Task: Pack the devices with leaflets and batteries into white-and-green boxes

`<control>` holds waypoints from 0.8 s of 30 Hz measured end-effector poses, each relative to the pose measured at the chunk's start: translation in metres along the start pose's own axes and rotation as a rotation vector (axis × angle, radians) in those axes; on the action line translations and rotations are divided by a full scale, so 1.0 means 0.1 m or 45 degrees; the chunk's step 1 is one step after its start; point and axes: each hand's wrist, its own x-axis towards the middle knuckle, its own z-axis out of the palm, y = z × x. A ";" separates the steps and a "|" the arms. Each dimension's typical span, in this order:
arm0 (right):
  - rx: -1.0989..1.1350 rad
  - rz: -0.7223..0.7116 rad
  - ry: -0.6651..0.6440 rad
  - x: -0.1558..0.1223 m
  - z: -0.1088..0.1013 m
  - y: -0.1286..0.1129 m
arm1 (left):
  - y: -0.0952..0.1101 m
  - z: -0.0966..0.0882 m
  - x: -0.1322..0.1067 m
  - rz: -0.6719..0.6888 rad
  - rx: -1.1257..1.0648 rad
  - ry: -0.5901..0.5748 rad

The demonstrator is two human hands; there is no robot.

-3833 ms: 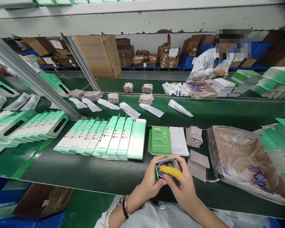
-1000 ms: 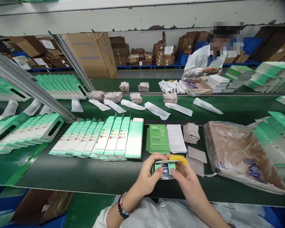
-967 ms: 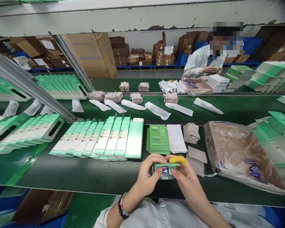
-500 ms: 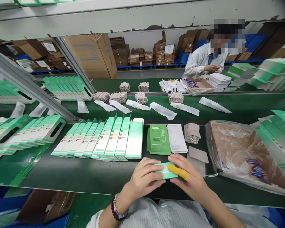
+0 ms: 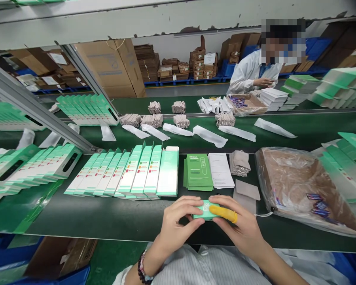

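Note:
Between both hands is a small green box (image 5: 206, 214), its printed end facing up. My left hand (image 5: 180, 221) grips its left side, fingers over the top edge and thumb below. My right hand (image 5: 235, 219) holds the right side, and its index finger, in a yellow finger cot (image 5: 224, 213), lies on the top. Just beyond the hands are a stack of green booklets (image 5: 198, 174), white printed sheets (image 5: 222, 170), folded grey pouches (image 5: 239, 163) and a flat grey pouch (image 5: 247, 190). Left of them leans a row of green-and-white boxes (image 5: 136, 172).
A plastic-lined carton (image 5: 293, 178) with several batteries (image 5: 320, 208) stands at the right. Farther back, white sleeves (image 5: 210, 135) and grey pouch bundles (image 5: 181, 121) lie on a green belt (image 5: 154, 143). A metal post (image 5: 62, 122) slants at left. A co-worker (image 5: 249, 75) is across the line.
My hands and the box have shifted slightly, and my left thumb now presses the box's near edge. White sleeves and some pouch bundles on the belt have moved right.

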 end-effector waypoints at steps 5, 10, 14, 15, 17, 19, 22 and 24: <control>-0.046 0.031 -0.068 0.00 -0.01 -0.06 | 0.03 0.00 0.00 -0.018 -0.009 -0.023; -0.069 0.017 -0.078 -0.02 0.00 -0.06 | 0.06 -0.02 0.02 -0.056 -0.013 -0.060; -0.060 0.024 -0.095 -0.02 -0.02 -0.05 | 0.05 -0.05 0.02 0.060 0.095 -0.129; -0.051 0.032 -0.107 -0.02 -0.02 -0.05 | 0.04 -0.05 0.01 0.119 0.161 -0.149; -0.037 0.042 -0.129 -0.03 -0.04 -0.04 | 0.01 -0.06 0.00 0.256 0.311 -0.170; -0.032 0.034 -0.144 -0.05 -0.05 -0.01 | -0.03 -0.06 -0.02 0.386 0.425 -0.164; -0.050 -0.039 -0.173 -0.09 -0.08 0.04 | -0.11 -0.03 -0.05 0.528 0.498 -0.128; -0.087 -0.106 -0.215 -0.10 -0.11 0.08 | -0.16 0.00 -0.06 0.587 0.514 -0.082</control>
